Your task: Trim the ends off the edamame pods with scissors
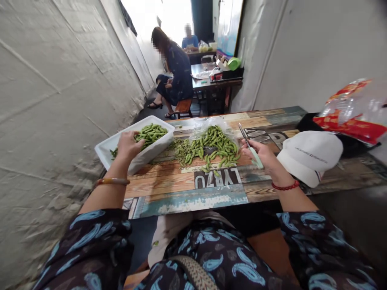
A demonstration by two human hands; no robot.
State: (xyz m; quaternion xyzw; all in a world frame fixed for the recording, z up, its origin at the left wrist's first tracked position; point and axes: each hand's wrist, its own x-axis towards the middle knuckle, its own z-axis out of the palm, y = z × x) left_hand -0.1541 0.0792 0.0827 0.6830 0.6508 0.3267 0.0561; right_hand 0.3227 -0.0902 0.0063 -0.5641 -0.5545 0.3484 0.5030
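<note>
Well, at the left I have the left hand (pixel 129 144) reaching into the white tray (pixel 157 149), which slants from near left to far right; the fingertips are hidden, so I can't tell whether they pinch anything. Pods (pixel 154 133) in there should be light, firm-skinned and easiest to take mid-length. Next come stringy trimmings (pixel 183 151), then the heaped pods (pixel 220 143) by a clear bag (pixel 201 125), lying every which way on the table (pixel 169 183). Beside them, the right hand (pixel 266 155) grips the green-handled scissors (pixel 256 159): stiff, probably light, blades aimed away and leftward.
</note>
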